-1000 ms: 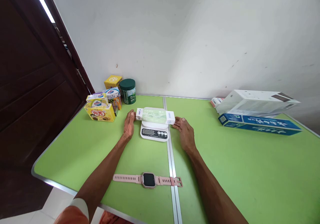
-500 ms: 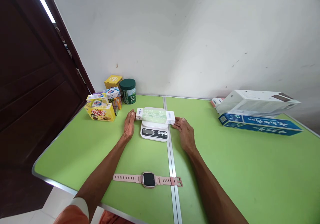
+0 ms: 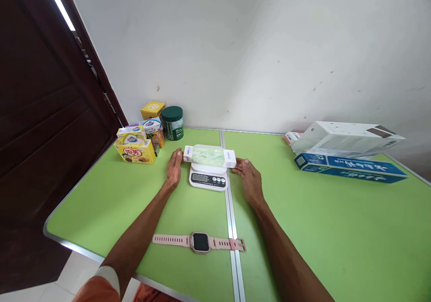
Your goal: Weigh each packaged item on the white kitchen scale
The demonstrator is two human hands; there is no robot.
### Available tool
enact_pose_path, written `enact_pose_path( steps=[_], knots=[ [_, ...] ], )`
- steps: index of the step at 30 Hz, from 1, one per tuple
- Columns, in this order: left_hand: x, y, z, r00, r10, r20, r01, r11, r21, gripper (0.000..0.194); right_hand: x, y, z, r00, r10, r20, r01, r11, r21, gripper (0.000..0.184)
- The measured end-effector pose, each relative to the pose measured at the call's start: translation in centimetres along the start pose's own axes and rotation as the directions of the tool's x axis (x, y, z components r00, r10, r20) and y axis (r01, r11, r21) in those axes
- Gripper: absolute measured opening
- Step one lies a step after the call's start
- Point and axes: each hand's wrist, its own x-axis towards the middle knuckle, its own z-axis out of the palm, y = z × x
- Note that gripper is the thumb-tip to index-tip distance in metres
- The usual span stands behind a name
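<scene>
A long white and pale green carton [image 3: 208,156] lies crosswise over the white pan of a digital kitchen scale [image 3: 208,179]. My left hand [image 3: 173,168] is at the carton's left end, fingers straight and close against it. At the right end, my right hand [image 3: 249,180] has its fingertips against the carton, partly hidden by its edge. The carton sits between the two hands. On the front of the scale, a dark display and a few round buttons face me; no reading can be made out.
A pink-strapped smartwatch [image 3: 201,242] lies in front of the scale. Back left are yellow snack boxes [image 3: 135,152], small cartons and a green-lidded tub [image 3: 173,123]. At right stand a blue carton [image 3: 350,168] and a white box [image 3: 343,135]. A metal seam [image 3: 232,230] crosses the table.
</scene>
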Motion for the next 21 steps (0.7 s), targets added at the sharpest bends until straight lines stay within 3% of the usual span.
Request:
enact_pose_path(
  steps=[21],
  knots=[
    [0.12, -0.36, 0.0, 1.0, 0.014, 0.007, -0.014, 1.0, -0.012, 0.089, -0.06, -0.09, -0.02, 1.0, -0.005, 0.004, 0.005, 1.0, -0.006, 0.083]
  ],
)
